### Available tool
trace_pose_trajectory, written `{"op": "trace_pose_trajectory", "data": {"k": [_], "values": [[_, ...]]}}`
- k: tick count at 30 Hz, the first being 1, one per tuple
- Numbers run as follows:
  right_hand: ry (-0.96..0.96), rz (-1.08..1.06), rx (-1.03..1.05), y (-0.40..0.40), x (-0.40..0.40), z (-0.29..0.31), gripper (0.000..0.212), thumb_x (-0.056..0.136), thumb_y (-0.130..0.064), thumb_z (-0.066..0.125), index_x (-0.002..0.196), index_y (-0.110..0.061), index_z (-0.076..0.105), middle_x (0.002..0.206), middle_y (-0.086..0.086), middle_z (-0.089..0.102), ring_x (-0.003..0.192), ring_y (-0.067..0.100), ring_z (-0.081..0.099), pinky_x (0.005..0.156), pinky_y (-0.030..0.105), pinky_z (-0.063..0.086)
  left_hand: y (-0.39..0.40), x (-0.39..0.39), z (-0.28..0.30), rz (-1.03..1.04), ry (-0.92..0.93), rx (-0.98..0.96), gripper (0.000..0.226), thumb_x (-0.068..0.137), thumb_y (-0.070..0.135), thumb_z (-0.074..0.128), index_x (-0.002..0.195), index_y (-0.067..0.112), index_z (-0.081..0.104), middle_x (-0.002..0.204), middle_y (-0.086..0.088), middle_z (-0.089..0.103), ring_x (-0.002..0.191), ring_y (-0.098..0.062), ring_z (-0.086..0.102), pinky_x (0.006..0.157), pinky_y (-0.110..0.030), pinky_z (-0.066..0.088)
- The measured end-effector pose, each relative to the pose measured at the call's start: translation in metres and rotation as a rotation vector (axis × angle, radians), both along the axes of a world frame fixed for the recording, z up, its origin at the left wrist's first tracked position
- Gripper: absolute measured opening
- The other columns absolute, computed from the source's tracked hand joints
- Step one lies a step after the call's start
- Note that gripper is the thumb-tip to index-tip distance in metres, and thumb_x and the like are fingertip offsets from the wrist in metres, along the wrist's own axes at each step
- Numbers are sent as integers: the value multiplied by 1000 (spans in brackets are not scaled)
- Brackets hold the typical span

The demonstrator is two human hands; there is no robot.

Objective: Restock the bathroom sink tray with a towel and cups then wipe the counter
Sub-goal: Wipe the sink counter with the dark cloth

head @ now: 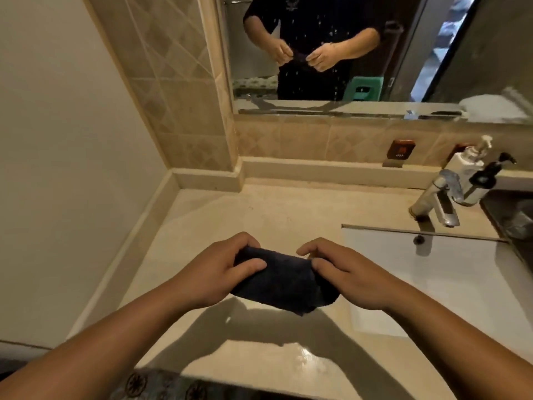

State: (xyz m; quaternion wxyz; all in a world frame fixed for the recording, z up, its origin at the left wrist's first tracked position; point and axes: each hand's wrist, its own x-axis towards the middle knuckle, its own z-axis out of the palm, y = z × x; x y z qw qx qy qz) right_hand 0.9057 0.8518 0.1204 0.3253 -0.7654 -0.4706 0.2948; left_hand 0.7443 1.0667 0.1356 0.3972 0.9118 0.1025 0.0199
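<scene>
A dark navy cloth hangs folded between both my hands, held a little above the beige counter. My left hand grips its left end with the thumb on top. My right hand pinches its right end. The cloth casts a shadow on the counter below it. A dark tray sits at the far right edge, mostly cut off by the frame; what lies in it is unclear.
A white sink lies to the right, with a chrome faucet behind it. A white pump bottle and a dark pump bottle stand at the back right. A mirror reflects a person. Walls close the left side.
</scene>
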Motion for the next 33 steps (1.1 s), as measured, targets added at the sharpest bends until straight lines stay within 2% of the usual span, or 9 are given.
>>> {"op": "trace_pose_trajectory", "data": {"k": [3,7,9,12,17,21,26,30,33], "values": [[-20,-8,-22,5,-47,-12,46,82,-63,57,121,-51,37,106,-23,59,95,-4,58,73,14,48,1,-18,-8,-53,-17,-18,8,95,40,56,101,39,51,93,20,64,88,1,59,71,-18,47],[-120,34,-111,2,-69,-31,18,84,-47,59,100,-42,51,93,-19,60,83,-1,56,68,22,47,11,-37,-26,-319,68,179,39,94,41,57,131,39,48,104,30,49,93,7,49,78,-4,34],[-156,36,-170,-4,-64,-39,12,88,-38,58,100,-40,57,94,-18,62,84,1,56,71,24,46,13,-36,-43,-418,20,346,31,94,33,58,124,35,56,104,19,54,92,-1,49,74,-11,33],[-317,28,-189,-3,-40,-53,24,92,-28,57,114,-35,63,107,-11,68,94,9,59,79,30,48,12,-15,-71,-422,-65,538,20,89,23,59,108,29,64,99,5,62,89,-16,57,70,-28,36],[-871,-66,-165,19,3,-87,23,81,-20,69,103,-24,69,93,0,71,83,23,64,72,34,50,11,29,-119,-271,-139,649,27,69,6,74,93,15,66,90,-6,67,79,-28,61,67,-35,45],[-682,-92,-126,2,-18,-152,15,84,-24,61,97,-17,66,95,2,67,86,24,61,74,34,48,-8,25,-170,-240,5,618,32,67,9,77,95,21,67,101,0,69,89,-23,62,76,-37,51],[-642,-3,-166,-40,-67,-209,34,90,-39,53,118,-21,60,130,3,58,119,22,50,102,38,37,-28,-23,-212,-285,111,568,40,71,10,81,109,15,70,130,-10,64,120,-29,59,95,-43,52],[-672,-58,-123,-44,-71,-199,43,91,-52,47,113,-21,67,129,3,62,122,24,52,105,47,34,-33,-43,-210,-261,92,601,48,83,40,63,125,16,61,141,-9,55,131,-28,49,106,-48,38],[-647,-63,-223,-25,-64,-190,61,94,-56,37,135,-13,53,145,11,47,136,31,40,110,54,25,-45,-30,-210,-229,136,632,68,90,50,48,145,11,40,157,-10,32,145,-31,27,115,-52,17]]}}
